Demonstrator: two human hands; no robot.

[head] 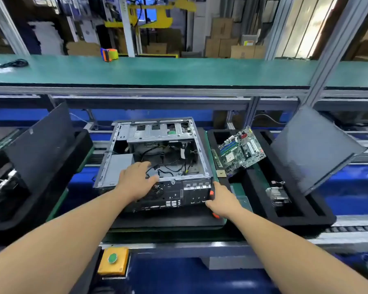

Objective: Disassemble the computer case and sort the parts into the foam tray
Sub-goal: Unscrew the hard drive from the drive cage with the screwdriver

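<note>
An open computer case (153, 158) lies on a black mat in the middle, its inside showing loose black cables and a silver drive cage at the back. My left hand (136, 181) rests on the case's near rear edge, thumb hooked over the rim by the cables. My right hand (221, 200) grips a black and orange screwdriver (212, 194) at the case's near right corner. To the right stands the black foam tray (306, 211). A green motherboard (240, 150) leans tilted in the tray's far slots. A small metal part (277, 195) with wires lies in a near slot.
A dark side panel (312, 147) leans at the tray's far right. Another black panel (40, 149) leans over a foam tray at the left. A yellow box with a green button (113, 261) sits on the near frame. A green shelf (179, 70) runs above.
</note>
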